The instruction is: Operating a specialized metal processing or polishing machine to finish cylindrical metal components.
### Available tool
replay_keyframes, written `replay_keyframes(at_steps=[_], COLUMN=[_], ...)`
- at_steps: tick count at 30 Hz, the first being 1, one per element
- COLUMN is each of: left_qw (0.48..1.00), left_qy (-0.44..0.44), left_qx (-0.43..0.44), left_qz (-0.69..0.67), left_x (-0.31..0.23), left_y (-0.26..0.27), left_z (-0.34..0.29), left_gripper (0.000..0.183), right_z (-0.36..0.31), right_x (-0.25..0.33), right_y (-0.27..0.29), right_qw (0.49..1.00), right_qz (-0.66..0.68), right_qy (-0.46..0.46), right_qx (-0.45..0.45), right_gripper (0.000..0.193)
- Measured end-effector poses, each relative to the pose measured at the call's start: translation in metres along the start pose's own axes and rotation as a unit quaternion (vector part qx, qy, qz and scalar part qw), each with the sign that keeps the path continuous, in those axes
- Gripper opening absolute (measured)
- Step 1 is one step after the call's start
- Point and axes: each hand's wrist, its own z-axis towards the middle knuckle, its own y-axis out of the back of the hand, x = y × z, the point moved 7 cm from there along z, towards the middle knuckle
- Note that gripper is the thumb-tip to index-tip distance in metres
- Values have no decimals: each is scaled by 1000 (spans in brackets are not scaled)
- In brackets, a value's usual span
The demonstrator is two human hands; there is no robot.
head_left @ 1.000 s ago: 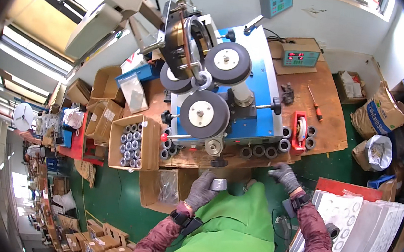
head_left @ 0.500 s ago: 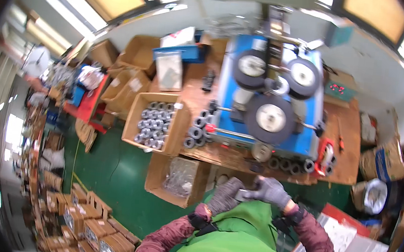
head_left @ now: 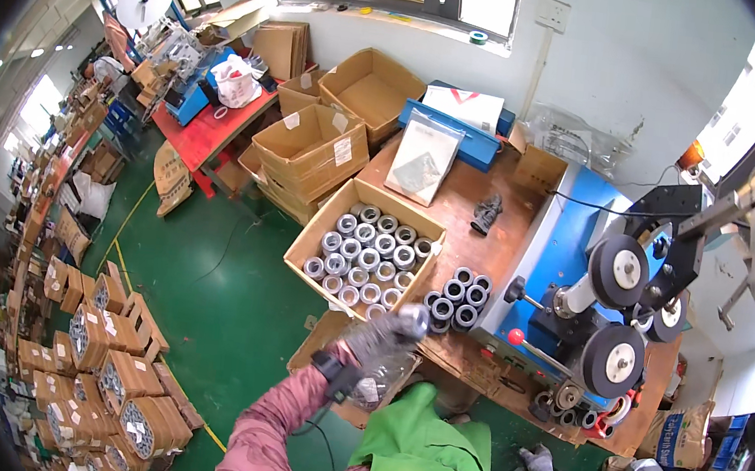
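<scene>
My left hand (head_left: 376, 338), in a grey knit glove, grips a shiny metal ring (head_left: 413, 318) beside the near right corner of a cardboard box (head_left: 419, 210). Inside that box stand several rows of similar silver metal rings (head_left: 368, 258). To the right of the held ring, dark-rimmed rings (head_left: 455, 301) are grouped on the wooden table (head_left: 455, 202). My right hand (head_left: 539, 464), also gloved, is low on the right below the table's edge, its fingers apart and nothing visible in them.
A blue machine (head_left: 541, 253) with dark wheels (head_left: 611, 361) and a red-knobbed lever (head_left: 516, 336) occupies the table's right side. More rings (head_left: 568, 417) line its front edge. Open cartons (head_left: 314, 141) stand behind the box. A carton holding clear plastic (head_left: 321, 335) sits below the table.
My hands have parted from in front of the green apron. The left has moved out to the box with the ring; the right has dropped to the right. The view has turned left.
</scene>
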Motion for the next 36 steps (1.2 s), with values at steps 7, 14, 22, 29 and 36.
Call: replay_keyframes(at_steps=[7,14,22,29,36], left_qw=[926,469,418,554,716], left_qy=[50,-34,-96,-146,-290], left_qx=[-139,-37,0,-70,-190], left_qz=[347,882,903,817,606], left_x=[-29,-74,-54,-67,-17], left_y=[218,125,195,157,91], left_z=[109,145,192,182,124], left_gripper=[26,20,24,26,18], right_z=[-55,-139,-171,-145,-99], right_x=[-88,-15,-14,-38,-70], right_y=[-17,-11,-26,-43,-11], right_qw=[966,974,956,954,973], right_qz=[163,-53,28,124,76], right_qy=[-196,-212,-268,-267,-190], right_qx=[-39,-55,-112,-58,-102], right_gripper=[11,30,29,28,32])
